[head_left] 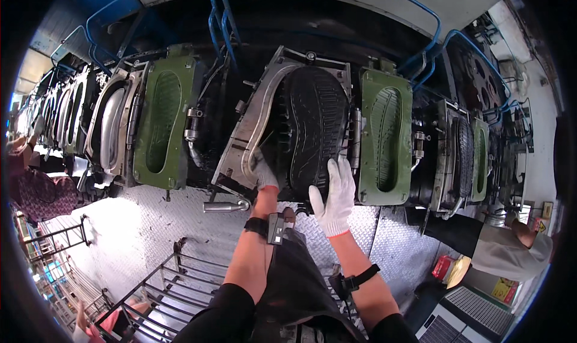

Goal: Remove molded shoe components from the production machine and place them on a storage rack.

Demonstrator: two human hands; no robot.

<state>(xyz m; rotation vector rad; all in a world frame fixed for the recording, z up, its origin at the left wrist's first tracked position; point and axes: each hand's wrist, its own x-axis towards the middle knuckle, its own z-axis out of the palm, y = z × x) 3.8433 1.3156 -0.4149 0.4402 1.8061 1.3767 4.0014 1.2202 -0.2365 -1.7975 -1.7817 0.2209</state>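
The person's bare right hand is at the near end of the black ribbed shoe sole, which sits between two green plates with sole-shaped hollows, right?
"Bare" is wrong: the head view shows the right hand in a white fabric glove. It is at the near end of the black ribbed shoe sole, which sits between two green plates with sole-shaped hollows.

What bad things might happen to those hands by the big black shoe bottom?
The left hand reaches between the silver metal frame and the black sole, so its fingers might get pinched. The right hand is at the sole's lower edge and might slip off. The boxy wrist device might bump the metal handle nearby.
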